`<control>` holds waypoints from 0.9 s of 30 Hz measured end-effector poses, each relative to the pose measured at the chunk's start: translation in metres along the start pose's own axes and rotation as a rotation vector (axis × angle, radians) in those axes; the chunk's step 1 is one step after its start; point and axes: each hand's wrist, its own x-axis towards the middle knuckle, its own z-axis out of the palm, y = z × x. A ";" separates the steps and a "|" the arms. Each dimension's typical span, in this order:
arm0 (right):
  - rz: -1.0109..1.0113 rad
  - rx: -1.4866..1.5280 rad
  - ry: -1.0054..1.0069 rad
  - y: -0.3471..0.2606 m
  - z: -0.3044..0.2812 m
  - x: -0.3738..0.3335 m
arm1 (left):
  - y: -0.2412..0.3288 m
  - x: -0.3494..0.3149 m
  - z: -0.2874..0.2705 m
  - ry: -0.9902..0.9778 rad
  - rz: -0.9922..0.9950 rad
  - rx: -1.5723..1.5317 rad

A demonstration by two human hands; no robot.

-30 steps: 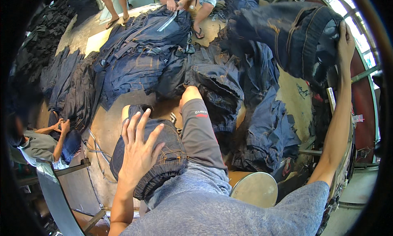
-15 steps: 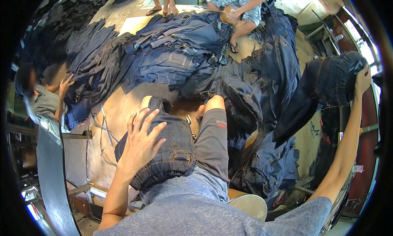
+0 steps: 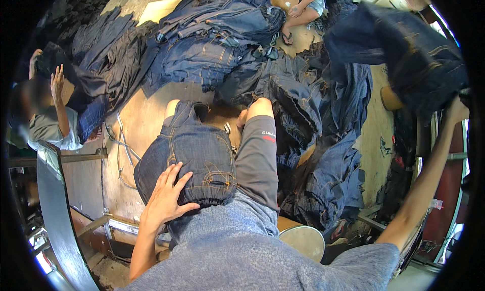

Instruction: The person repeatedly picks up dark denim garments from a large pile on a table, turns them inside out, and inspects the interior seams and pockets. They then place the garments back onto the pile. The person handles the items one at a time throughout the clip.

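My left hand (image 3: pixel 166 197) lies flat, fingers spread, on a pair of dark blue jeans (image 3: pixel 194 157) draped over my left thigh. My right hand (image 3: pixel 456 112) is raised far out to the right and grips another dark blue denim garment (image 3: pixel 404 54), which hangs in the air above the floor. I sit on a round stool (image 3: pixel 303 240) in grey shorts (image 3: pixel 257 160) and a grey shirt.
Heaps of dark jeans (image 3: pixel 212 43) cover the floor ahead and to the right (image 3: pixel 323 185). A person (image 3: pixel 48 119) sits at the left with a hand raised; another person (image 3: pixel 303 8) sits at the top. A metal frame (image 3: pixel 55 205) stands at my lower left.
My right hand has lifted the denim garment higher and spread it out at the upper right. My left hand slid down the jeans on my thigh toward my body.
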 end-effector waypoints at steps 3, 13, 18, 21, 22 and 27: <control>-0.145 0.203 -0.246 -0.067 -0.024 -0.139 | 0.000 -0.006 0.001 -0.026 -0.069 -0.037; -0.105 0.269 -1.313 -0.190 -0.067 -0.505 | -0.011 -0.019 -0.021 -0.059 -0.155 -0.211; -0.294 -0.164 -1.867 -0.218 -0.079 -0.619 | 0.002 -0.022 -0.023 0.007 -0.102 -0.152; -0.304 -0.218 -1.976 -0.200 -0.078 -0.647 | 0.005 -0.025 -0.012 0.063 -0.167 -0.126; -0.275 -0.122 -1.976 -0.192 -0.075 -0.648 | 0.005 -0.025 -0.007 0.108 -0.168 -0.099; -0.132 0.062 -2.057 -0.180 -0.065 -0.599 | 0.007 -0.024 0.011 0.247 -0.161 -0.033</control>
